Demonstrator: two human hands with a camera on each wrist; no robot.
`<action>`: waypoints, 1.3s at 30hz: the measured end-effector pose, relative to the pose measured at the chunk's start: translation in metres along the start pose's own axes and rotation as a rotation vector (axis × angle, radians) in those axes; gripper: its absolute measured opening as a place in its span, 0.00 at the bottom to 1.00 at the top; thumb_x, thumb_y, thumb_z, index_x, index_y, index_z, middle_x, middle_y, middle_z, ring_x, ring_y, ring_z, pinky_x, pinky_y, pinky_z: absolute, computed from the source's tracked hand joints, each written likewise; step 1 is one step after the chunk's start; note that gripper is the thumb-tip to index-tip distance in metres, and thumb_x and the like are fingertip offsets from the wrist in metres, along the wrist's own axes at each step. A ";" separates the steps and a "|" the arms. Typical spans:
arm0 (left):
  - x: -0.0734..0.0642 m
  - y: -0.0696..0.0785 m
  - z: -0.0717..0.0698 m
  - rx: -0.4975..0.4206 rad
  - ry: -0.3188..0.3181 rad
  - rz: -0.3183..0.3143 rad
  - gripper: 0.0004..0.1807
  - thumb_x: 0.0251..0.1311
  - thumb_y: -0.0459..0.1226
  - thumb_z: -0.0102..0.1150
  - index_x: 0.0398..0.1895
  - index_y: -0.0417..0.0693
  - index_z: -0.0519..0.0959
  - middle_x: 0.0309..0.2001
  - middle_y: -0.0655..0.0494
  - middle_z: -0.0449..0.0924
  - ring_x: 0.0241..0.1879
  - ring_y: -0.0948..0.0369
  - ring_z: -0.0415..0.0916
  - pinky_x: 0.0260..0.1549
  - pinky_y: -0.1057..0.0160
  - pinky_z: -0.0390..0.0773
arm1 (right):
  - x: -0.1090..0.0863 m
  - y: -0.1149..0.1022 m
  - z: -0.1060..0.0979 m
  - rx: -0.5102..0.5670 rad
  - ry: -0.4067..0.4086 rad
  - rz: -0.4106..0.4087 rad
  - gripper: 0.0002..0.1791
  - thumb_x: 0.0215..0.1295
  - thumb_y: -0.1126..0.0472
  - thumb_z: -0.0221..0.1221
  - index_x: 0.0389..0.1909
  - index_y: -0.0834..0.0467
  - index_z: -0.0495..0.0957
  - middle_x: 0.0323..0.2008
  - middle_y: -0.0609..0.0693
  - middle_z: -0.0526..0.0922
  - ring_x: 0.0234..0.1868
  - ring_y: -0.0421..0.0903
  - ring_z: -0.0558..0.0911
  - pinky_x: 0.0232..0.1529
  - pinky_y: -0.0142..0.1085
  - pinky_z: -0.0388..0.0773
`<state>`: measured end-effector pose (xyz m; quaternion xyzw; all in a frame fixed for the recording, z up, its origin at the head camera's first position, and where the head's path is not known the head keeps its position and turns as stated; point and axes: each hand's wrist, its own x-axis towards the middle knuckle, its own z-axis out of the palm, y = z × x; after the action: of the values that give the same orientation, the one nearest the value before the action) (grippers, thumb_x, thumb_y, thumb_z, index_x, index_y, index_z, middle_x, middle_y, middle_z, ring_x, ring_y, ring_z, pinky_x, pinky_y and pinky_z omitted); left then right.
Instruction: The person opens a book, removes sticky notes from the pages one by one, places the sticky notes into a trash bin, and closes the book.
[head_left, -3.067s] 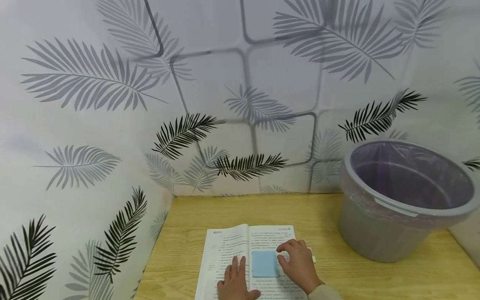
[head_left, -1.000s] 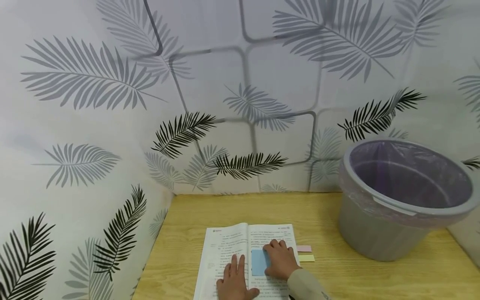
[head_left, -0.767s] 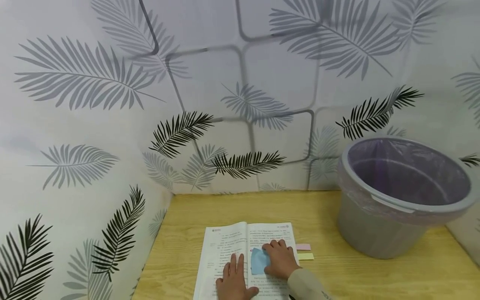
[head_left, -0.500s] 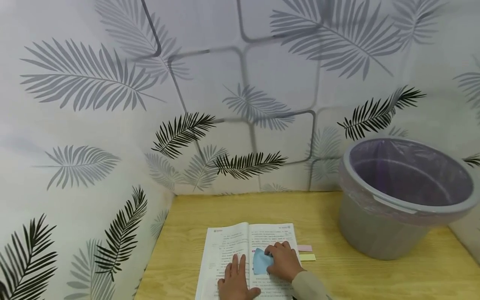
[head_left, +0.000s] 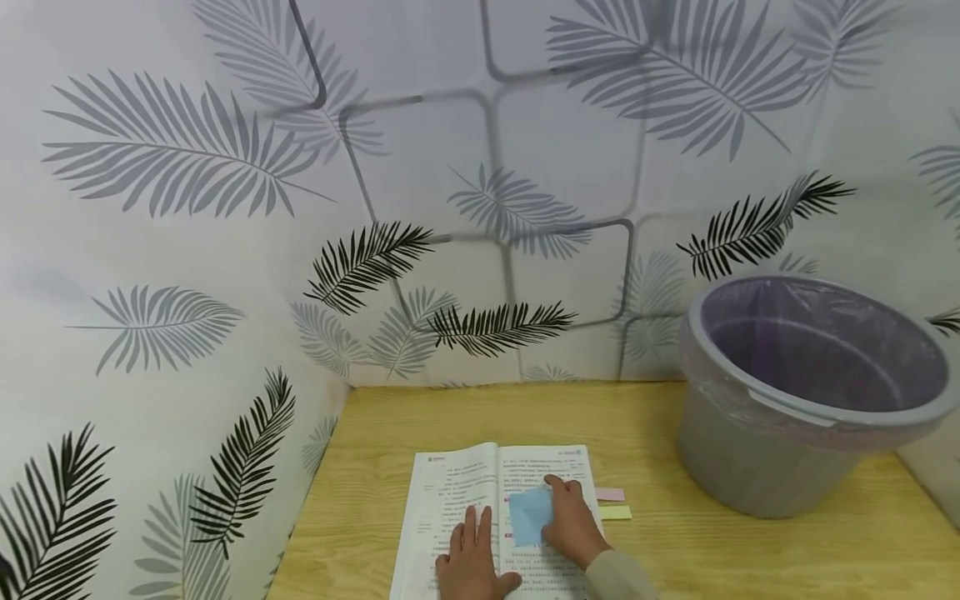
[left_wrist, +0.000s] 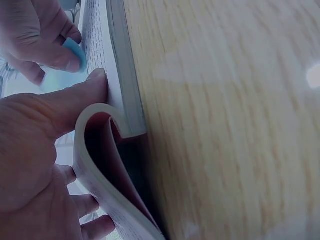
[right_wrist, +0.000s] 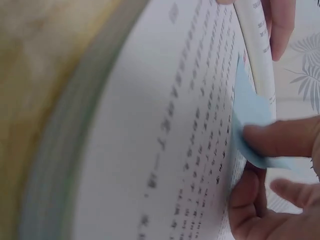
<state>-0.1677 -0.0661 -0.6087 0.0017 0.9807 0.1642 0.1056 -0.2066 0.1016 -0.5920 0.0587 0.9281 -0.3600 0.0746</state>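
A blue sticky note (head_left: 529, 517) is over the right-hand page (head_left: 543, 577) of an open book (head_left: 442, 485), near the central fold and about midway up the page. It bends in a curve, as both wrist views show; whether any of it touches the paper I cannot tell. The right hand (head_left: 572, 525) pinches the note's right side, thumb and fingers closed together on it, and the sleeve (head_left: 618, 577) behind that hand is pale beige. The left hand (head_left: 471, 560) grips nothing: it rests on the book, its fingers straight and apart on the left page, its thumb reaching across the fold onto the right page. The left wrist view shows the pages rolling over in a rounded curve at the fold, close to that thumb. Printed lines fill both pages, with small red marks just left of the note. From the book's right edge stick out a pink tab (head_left: 611, 494) and, just nearer the person, a yellow tab (head_left: 617, 512). The book lies on a light wood-grain table (head_left: 427, 412). To the right, well apart from the book, stands a grey bin (head_left: 738, 467) with a purplish see-through liner (head_left: 810, 342) folded over its rim. Behind is a pale wall (head_left: 555, 192) patterned with grey and black feathery leaves.
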 end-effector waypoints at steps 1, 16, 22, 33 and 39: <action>0.000 0.000 0.000 -0.002 -0.001 0.001 0.59 0.41 0.58 0.76 0.76 0.52 0.57 0.77 0.48 0.57 0.69 0.45 0.62 0.54 0.33 0.69 | -0.001 0.000 -0.001 0.006 0.014 0.005 0.40 0.48 0.77 0.63 0.67 0.64 0.66 0.55 0.66 0.71 0.48 0.54 0.79 0.53 0.52 0.79; 0.001 -0.002 -0.001 -0.023 0.002 0.021 0.59 0.41 0.58 0.76 0.76 0.51 0.57 0.77 0.47 0.56 0.70 0.44 0.62 0.54 0.32 0.69 | -0.010 0.002 -0.022 0.053 0.181 -0.160 0.08 0.65 0.65 0.58 0.39 0.64 0.82 0.43 0.58 0.88 0.44 0.52 0.86 0.44 0.47 0.81; 0.002 0.000 -0.004 -0.022 -0.006 0.019 0.59 0.40 0.58 0.76 0.76 0.51 0.57 0.77 0.46 0.56 0.70 0.44 0.61 0.54 0.33 0.69 | -0.015 0.002 -0.028 0.065 0.207 -0.158 0.13 0.65 0.65 0.57 0.47 0.67 0.82 0.50 0.63 0.86 0.55 0.61 0.84 0.57 0.54 0.79; 0.001 -0.001 0.002 -0.018 -0.012 0.008 0.59 0.41 0.58 0.76 0.76 0.51 0.57 0.77 0.47 0.57 0.70 0.45 0.62 0.54 0.34 0.70 | -0.025 0.003 -0.038 0.100 0.205 -0.211 0.05 0.65 0.66 0.57 0.31 0.60 0.80 0.39 0.56 0.88 0.41 0.51 0.86 0.45 0.45 0.82; 0.002 -0.001 0.004 -0.012 0.001 0.006 0.59 0.40 0.58 0.76 0.75 0.52 0.58 0.77 0.47 0.57 0.70 0.45 0.62 0.53 0.34 0.69 | -0.029 -0.001 -0.048 0.129 0.186 -0.194 0.14 0.66 0.66 0.56 0.21 0.54 0.66 0.18 0.44 0.67 0.21 0.37 0.64 0.24 0.29 0.61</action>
<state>-0.1692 -0.0662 -0.6134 0.0041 0.9798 0.1705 0.1047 -0.1830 0.1314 -0.5510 0.0066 0.9072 -0.4175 -0.0509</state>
